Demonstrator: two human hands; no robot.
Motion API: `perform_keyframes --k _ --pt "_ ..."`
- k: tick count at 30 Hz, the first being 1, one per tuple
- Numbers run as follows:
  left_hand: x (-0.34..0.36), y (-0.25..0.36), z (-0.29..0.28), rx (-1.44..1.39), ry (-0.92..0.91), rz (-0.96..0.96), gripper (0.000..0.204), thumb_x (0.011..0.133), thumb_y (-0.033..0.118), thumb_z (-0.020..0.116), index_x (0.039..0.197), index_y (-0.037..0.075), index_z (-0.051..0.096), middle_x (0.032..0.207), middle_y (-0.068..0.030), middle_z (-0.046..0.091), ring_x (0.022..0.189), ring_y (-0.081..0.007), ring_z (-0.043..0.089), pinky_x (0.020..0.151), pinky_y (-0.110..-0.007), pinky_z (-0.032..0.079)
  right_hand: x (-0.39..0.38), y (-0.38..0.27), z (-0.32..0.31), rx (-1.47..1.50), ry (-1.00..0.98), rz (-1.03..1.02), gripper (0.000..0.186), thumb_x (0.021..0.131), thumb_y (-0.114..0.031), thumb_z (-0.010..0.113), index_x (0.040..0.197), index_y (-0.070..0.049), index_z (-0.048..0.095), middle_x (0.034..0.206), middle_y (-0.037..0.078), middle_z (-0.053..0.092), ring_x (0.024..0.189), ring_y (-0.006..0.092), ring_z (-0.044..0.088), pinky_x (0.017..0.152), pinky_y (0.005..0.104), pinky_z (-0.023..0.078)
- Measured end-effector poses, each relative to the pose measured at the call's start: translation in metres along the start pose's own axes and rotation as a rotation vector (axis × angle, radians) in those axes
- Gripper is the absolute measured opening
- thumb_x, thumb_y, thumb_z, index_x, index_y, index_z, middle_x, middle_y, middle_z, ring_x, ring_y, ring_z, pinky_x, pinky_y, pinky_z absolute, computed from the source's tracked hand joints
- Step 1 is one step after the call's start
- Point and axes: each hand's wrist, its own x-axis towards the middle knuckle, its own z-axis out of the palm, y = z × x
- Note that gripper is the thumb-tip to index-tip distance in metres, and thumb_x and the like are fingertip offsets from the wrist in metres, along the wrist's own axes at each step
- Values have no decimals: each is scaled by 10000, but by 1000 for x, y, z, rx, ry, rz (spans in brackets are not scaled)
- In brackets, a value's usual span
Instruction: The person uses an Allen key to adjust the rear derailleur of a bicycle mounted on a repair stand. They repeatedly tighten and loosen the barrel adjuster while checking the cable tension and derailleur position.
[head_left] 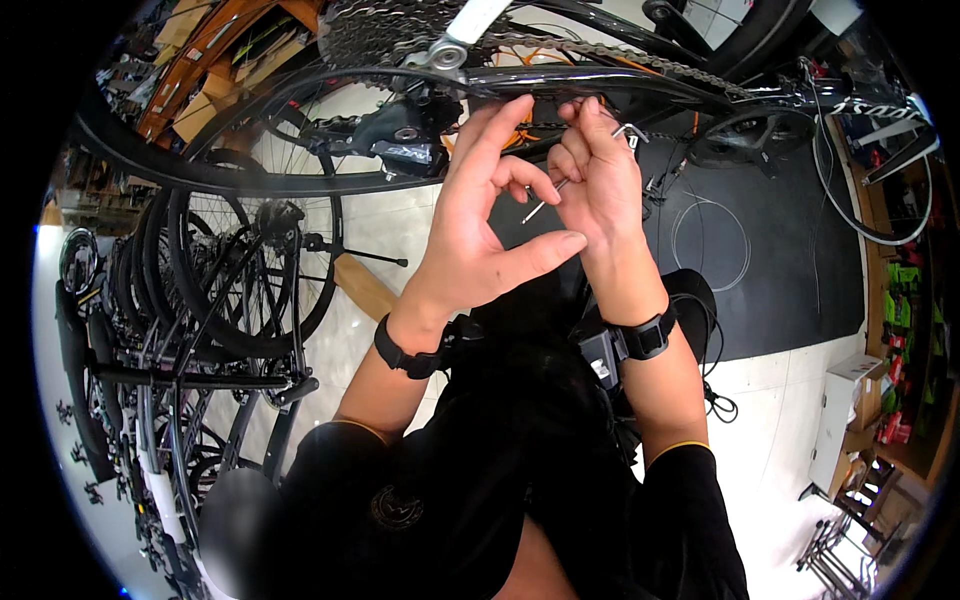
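In front of me a bicycle's rear end spans the top of the view. Its glossy black frame tube (600,82) runs across above my hands. My left hand (475,215) is open, thumb and fingers spread in a curve, its raised fingertips close under that tube; whether they touch it I cannot tell. Between the fingers of my right hand (605,185) is a thin silver hex key (543,207), slanting down toward the left, its bent end showing past the index finger. Left of my hands hangs the black rear derailleur (405,150), below the cassette (375,45). The chain (650,67) stretches rightward.
Beneath the bicycle lies a dark mat (790,300) with a loop of thin cable (745,245) on it. A crank (755,140) juts out at upper right. Several parked bicycles (250,270) crowd the left. A white cabinet (835,420) and stocked shelves (900,340) stand right.
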Motion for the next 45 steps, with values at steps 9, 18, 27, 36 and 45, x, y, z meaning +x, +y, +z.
perform_keyframes --k 9,18,27,36,45 --pt "-2 -4 -3 -18 8 13 962 666 150 785 1440 -56 252 1368 -93 367 886 -140 566 760 -254 394 -13 5 23 -32 62 24 219 974 -225 540 922 -14 571 596 -31 422 439 45 250 403 203 252" --pt "0 -3 0 -4 10 10 966 660 149 796 1445 -34 263 1402 -92 328 889 -139 567 768 -260 404 -8 6 17 -56 -4 20 209 964 -230 560 912 -28 570 784 37 608 428 37 293 385 199 271" --pt "-5 2 -2 24 -22 2 1003 661 154 804 1466 -10 228 1463 -108 262 903 -145 577 775 -259 408 -6 -2 12 -114 -6 10 196 969 -229 547 907 -44 567 764 31 601 457 35 322 413 193 282" --pt "-5 3 -2 39 -32 -12 998 676 158 801 1467 -18 217 1440 -122 313 914 -143 586 801 -256 410 -8 -3 3 -55 71 58 222 965 -254 552 874 -53 575 702 -11 548 442 52 281 409 212 244" --pt "-3 3 -3 16 -4 -16 955 671 130 772 1447 -47 245 1401 -122 383 930 -161 594 867 -285 425 -7 1 11 -66 0 27 199 955 -219 575 878 -35 578 730 25 575 427 35 303 384 202 253"
